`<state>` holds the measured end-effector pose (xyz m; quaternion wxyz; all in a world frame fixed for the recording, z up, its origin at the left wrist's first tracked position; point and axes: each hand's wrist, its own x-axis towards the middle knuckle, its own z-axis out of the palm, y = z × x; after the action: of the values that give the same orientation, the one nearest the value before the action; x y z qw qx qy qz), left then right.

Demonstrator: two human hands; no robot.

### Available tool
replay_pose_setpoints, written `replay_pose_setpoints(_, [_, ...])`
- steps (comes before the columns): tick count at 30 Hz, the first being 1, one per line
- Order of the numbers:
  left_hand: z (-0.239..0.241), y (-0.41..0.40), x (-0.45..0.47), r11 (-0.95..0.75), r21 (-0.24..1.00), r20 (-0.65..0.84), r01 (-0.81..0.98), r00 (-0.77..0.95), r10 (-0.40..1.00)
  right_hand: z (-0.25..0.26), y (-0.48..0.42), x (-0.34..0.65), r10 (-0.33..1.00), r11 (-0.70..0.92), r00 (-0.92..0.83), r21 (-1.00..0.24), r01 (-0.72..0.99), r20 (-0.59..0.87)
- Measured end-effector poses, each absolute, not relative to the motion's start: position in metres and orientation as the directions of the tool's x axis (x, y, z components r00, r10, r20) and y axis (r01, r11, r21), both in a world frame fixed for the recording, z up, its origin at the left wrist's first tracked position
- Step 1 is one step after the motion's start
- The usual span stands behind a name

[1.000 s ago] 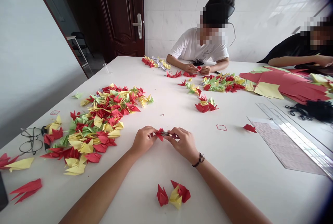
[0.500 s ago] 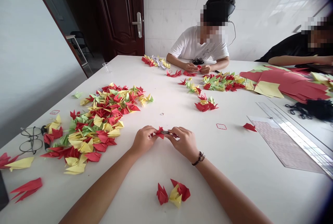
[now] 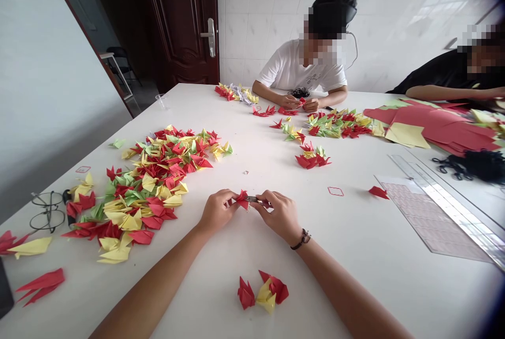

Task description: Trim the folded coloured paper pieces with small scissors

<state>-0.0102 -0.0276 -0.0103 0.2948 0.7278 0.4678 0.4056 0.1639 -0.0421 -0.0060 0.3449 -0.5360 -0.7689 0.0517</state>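
Between the fingertips of my left hand (image 3: 218, 211) is a red folded paper crane (image 3: 242, 198), pinched at its left side. My right hand (image 3: 279, 214), with a dark bracelet at the wrist, grips a small grey metal tool (image 3: 252, 199). Its tip touches the crane's right side; most of the tool is hidden by my fingers, so its kind is unclear. Nearer to me, between my forearms, lie two red cranes (image 3: 246, 294) and a yellow crane (image 3: 266, 297). A large heap of red, yellow and green cranes (image 3: 148, 181) spreads to the left.
Eyeglasses (image 3: 47, 212) lie at the left. To the right are a clear ruler (image 3: 445, 202), a cutting template (image 3: 422, 218) and black cord (image 3: 479, 166). Coloured paper sheets (image 3: 442, 126) cover the far right. One person (image 3: 305, 68) across the table holds red paper; another sits farther right.
My hands have barely moved. The red crane has tilted slightly between them, with the metal tool still against it. The person at the far right has shifted an arm.
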Motion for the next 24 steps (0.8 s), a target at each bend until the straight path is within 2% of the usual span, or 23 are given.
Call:
replay_pose_setpoints(6, [-0.011,-0.027,-0.011,-0.400,0.784,0.316,0.475,0.250,0.915,-0.005,-0.043,0.163,0.841,0.457,-0.209,-0.450,0.767,0.498])
replay_pose_setpoints(12, [-0.012,-0.029,-0.010,-0.402,0.759,0.319,0.513,0.246,0.915,0.000,-0.044,0.163,0.929,0.345,-0.076,-0.769,0.538,0.363])
replay_pose_setpoints(16, [-0.016,-0.032,-0.009,-0.538,0.639,0.419,0.551,0.337,0.843,-0.001,-0.043,0.162,0.963,0.268,-0.082,-0.882,0.389,0.256])
replay_pose_setpoints(21, [-0.021,-0.034,-0.010,-0.726,0.404,0.593,0.557,0.446,0.671,-0.002,-0.042,0.161,0.972,0.226,-0.133,-0.915,0.334,0.191])
replay_pose_setpoints(24, [-0.021,-0.034,-0.009,-0.750,0.371,0.630,0.548,0.445,0.636,-0.003,-0.042,0.161,0.976,0.211,-0.118,-0.935,0.284,0.185])
